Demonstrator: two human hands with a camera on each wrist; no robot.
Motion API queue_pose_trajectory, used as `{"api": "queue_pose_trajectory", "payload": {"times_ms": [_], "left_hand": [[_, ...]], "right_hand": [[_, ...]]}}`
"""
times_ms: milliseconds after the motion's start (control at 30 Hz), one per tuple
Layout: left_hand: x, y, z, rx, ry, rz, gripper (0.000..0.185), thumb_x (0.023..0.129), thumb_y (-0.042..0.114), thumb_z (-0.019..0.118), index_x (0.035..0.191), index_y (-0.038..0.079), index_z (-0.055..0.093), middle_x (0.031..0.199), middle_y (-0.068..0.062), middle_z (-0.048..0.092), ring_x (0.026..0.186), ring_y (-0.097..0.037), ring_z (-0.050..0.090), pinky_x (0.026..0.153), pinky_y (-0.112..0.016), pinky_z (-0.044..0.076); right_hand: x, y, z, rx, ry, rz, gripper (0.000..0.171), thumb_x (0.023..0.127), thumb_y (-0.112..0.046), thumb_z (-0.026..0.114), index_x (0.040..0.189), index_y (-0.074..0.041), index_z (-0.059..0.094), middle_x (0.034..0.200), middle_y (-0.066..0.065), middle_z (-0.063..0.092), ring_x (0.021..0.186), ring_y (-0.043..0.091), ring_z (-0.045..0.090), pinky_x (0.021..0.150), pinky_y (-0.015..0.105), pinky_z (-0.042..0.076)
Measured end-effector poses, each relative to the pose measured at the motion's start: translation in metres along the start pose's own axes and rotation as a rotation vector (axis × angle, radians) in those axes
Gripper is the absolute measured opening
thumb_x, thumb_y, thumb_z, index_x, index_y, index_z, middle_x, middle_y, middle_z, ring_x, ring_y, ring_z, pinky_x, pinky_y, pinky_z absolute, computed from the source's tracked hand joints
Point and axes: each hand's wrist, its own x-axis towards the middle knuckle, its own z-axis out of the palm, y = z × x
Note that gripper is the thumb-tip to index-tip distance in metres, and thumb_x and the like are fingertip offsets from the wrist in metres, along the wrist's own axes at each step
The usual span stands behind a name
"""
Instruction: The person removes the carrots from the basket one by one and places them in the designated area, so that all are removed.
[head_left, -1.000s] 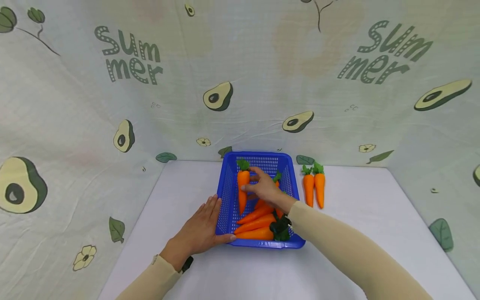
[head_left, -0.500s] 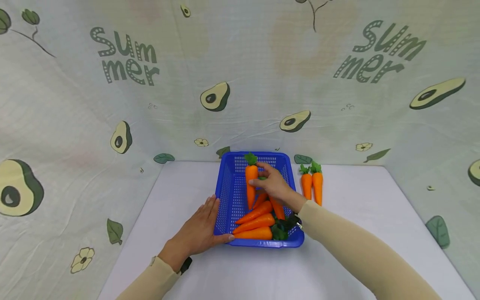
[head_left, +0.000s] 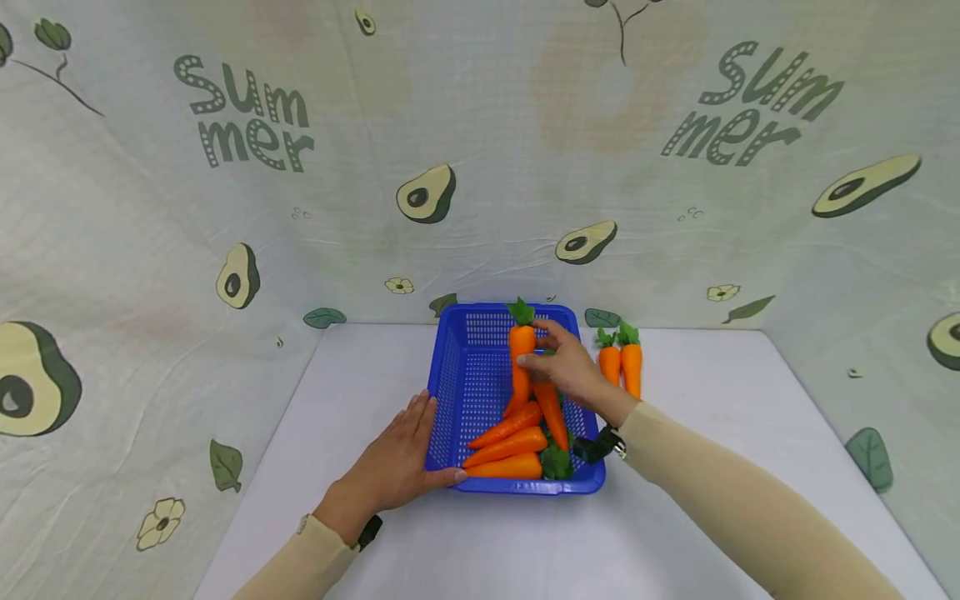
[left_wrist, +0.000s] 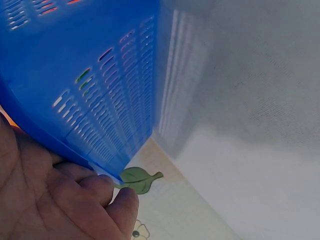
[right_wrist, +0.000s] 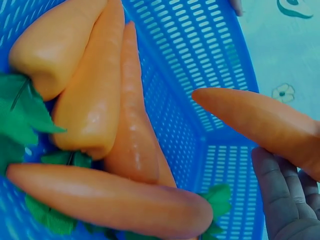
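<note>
Our right hand (head_left: 570, 367) pinched one carrot (head_left: 521, 357) above the centre-frame blue basket (head_left: 450, 392); our left hand (head_left: 397, 462), fingers straight, braced its lower-left wall. Two carrots (head_left: 621, 367) lay out right; we judged four left inside.

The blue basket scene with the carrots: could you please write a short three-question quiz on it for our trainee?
1. True or false: the right hand holds a carrot above the blue basket.
2. How many carrots lie on the table outside the basket? A one, B two, C four.
3. What does the left hand rest against?

Key: 1 true. 2 B, the two carrots right of the basket. 3 The basket's near left corner.
</note>
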Motion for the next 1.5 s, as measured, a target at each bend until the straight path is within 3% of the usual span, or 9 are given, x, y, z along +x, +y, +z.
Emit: {"api": "queue_pose_trajectory", "payload": {"times_ms": [267,500,733,1200,1500], "left_hand": [[0.000,0.000,0.001,-0.009,-0.006,-0.010,0.127,0.085,0.089,0.052,0.169,0.002,0.013,0.177,-0.017,0.012,0.164,-0.034,0.015,0.131,-0.051,0.022],[0.000,0.000,0.001,0.008,0.001,-0.002,0.126,0.086,0.089,0.051,0.169,0.002,0.014,0.177,-0.018,0.013,0.164,-0.034,0.016,0.131,-0.050,0.022],[0.001,0.001,0.001,0.003,-0.002,-0.006,0.126,0.086,0.088,0.053,0.169,0.002,0.014,0.177,-0.018,0.012,0.164,-0.034,0.017,0.131,-0.051,0.023],[0.002,0.003,0.001,-0.011,-0.004,-0.005,0.126,0.086,0.088,0.053,0.169,0.003,0.013,0.177,-0.017,0.011,0.164,-0.033,0.016,0.131,-0.050,0.023],[0.001,0.002,0.001,-0.030,-0.001,-0.012,0.126,0.086,0.087,0.055,0.169,0.001,0.013,0.177,-0.019,0.011,0.163,-0.036,0.018,0.130,-0.051,0.024]], "right_hand": [[-0.006,0.000,-0.015,0.007,0.016,-0.027,0.079,0.099,-0.009,0.074,0.165,-0.011,0.031,0.149,0.030,0.052,0.100,0.030,0.076,0.087,0.050,0.065],[-0.013,0.000,-0.032,-0.032,0.030,-0.017,0.082,0.101,-0.013,0.072,0.167,-0.010,0.025,0.152,0.031,0.049,0.112,0.037,0.072,0.093,0.053,0.062],[-0.018,0.002,-0.052,-0.052,0.066,-0.006,0.081,0.102,-0.015,0.072,0.167,-0.009,0.025,0.152,0.031,0.047,0.118,0.041,0.069,0.091,0.049,0.064],[-0.034,0.004,-0.109,-0.116,0.154,0.046,0.084,0.103,-0.023,0.071,0.169,-0.012,0.020,0.156,0.031,0.044,0.108,0.028,0.071,0.093,0.048,0.063],[-0.039,0.015,-0.138,-0.177,0.154,0.071,0.084,0.104,-0.031,0.069,0.170,-0.015,0.018,0.158,0.029,0.044,0.127,0.041,0.063,0.095,0.042,0.063]]}}
